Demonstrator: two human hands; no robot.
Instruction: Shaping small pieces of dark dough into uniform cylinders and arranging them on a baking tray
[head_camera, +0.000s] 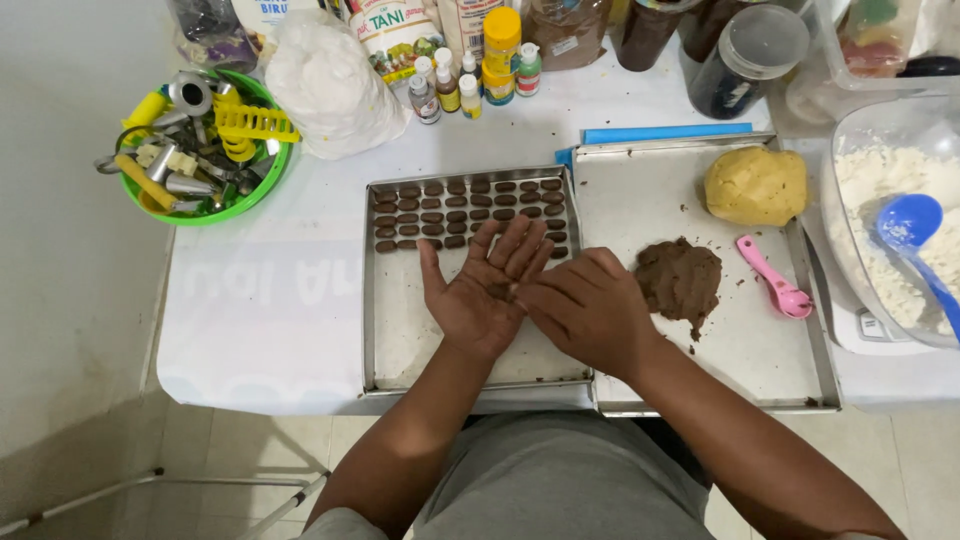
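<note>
Left hand (483, 290): flat, palm up, fingers spread apart, over the shiny metal baking tray (400, 330).
Small bit of brown dough (503, 291): on the left palm, under the right fingertips.
Right hand (590, 310): palm down, fingers together, pressing on the bit.
Rows of little brown dough pieces (465, 212): at the tray's far end, just past the left fingertips.
Big brown dough lump (680, 280): beside the right hand, on the next tray.
</note>
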